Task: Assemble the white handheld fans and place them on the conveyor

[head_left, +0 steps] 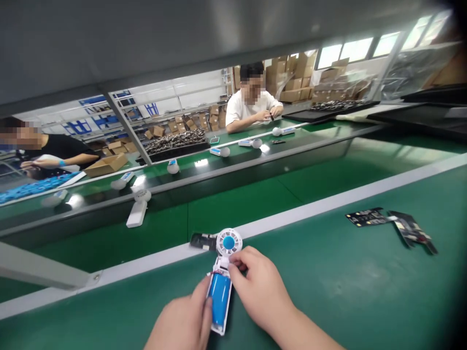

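fan unit: small handheld fan [222, 282], casing open, lying on the green bench [328, 291] right between my two hands, round white head with a blue hub pointing away from me
battery: blue cell [220, 299] sits in the open handle, red wire at its top end, just under my right fingertips
left hand: my left hand [186, 321] grips the handle's lower left edge, thumb pressed against the side of the casing
right hand: my right hand [260, 287] is curled, fingertips pinching at the neck of the fan just below the head
dark part: a flat black piece [202, 240] lies just beyond my fingers, touching the fan head's left side, on the white strip [292, 216]
boards: dark circuit strips [392, 223] well off to the right of my right hand
belt: beyond the strip, more white fans [137, 209] lie on the line, far past my fingers
people: two other people sit across the line, their hands busy at their own bench
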`<state>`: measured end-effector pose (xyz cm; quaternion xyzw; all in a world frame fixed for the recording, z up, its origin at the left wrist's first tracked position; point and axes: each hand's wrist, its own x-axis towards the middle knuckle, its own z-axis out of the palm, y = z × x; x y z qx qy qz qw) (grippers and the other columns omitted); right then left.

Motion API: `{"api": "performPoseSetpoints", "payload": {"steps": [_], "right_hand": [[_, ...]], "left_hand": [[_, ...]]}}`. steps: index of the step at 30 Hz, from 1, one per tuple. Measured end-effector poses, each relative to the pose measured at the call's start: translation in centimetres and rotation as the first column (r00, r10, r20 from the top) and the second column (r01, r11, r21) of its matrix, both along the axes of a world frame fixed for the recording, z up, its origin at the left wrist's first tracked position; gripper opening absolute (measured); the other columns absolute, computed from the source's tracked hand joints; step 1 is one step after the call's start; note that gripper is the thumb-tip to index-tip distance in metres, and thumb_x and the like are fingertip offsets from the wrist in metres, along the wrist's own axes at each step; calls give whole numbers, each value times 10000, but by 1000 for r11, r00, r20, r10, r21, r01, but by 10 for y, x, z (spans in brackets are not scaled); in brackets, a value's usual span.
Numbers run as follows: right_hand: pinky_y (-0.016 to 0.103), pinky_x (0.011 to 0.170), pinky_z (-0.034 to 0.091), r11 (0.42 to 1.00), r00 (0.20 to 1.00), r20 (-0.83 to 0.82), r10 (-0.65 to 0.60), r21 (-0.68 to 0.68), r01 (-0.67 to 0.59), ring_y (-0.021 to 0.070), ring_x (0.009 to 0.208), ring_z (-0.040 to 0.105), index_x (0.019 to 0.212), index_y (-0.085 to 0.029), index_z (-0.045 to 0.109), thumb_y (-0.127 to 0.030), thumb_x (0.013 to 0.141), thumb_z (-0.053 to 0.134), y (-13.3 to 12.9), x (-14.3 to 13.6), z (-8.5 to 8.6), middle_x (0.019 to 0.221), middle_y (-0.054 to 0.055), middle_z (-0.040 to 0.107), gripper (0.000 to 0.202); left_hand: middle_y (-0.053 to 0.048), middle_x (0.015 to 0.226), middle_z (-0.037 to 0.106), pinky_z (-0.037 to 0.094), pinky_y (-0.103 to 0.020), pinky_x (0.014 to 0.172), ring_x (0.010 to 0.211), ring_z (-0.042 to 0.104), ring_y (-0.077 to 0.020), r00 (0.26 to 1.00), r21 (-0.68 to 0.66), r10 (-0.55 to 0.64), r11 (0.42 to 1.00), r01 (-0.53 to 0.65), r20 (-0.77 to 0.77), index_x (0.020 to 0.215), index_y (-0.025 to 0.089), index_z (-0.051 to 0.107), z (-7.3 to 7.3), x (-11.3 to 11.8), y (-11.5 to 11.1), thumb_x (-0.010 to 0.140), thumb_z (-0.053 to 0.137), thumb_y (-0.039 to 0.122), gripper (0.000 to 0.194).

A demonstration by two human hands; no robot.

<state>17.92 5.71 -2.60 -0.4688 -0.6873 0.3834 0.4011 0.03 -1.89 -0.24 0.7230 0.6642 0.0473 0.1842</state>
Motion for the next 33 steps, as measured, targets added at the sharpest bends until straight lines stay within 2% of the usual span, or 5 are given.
{"api": "performPoseSetpoints", "payload": {"steps": [5,14,24,29,33], "right_hand": [[242,696,448,987,989,90,119,95,-127,174,800,599,871,-208,736,83,845,651,-8,-3,0,874,-21,604,304],[214,648,430,972,977,69,202,112,-209,142,751,587,853,-225,748,79,859,638,0,2,1,847,-45,605,323],[200,592,368,990,996,24,89,108,-91,143,689,540,662,-167,620,120,700,609,-6,-13,-3,738,-45,569,289],[216,611,374,990,998,12,62,127,-63,156,689,542,666,-169,612,46,731,584,-16,-19,-1,725,-27,566,226],[241,627,360,980,998,49,39,196,-48,163,697,532,659,-165,558,-2,740,585,-20,-20,0,724,-19,557,184]], "left_hand": [[-55,869,726,507,-323,677,782,685,-233,993,138,56,990,-41,-102,937,244,718,24,-14,24,961,397,396,356],[-111,1251,637,418,-429,1019,1169,546,-283,997,171,60,984,-51,-52,1308,176,596,8,-31,86,846,583,313,483],[20,717,598,420,-250,602,662,569,-150,973,88,224,970,-229,59,802,214,497,27,-23,40,882,468,288,113],[19,917,686,539,-254,765,827,664,-141,910,58,184,974,-221,371,1029,247,535,5,-2,12,897,494,247,138],[2,1140,692,556,-253,886,1014,677,-146,947,247,48,960,-131,317,1250,306,566,-7,0,7,938,520,283,317]]}}
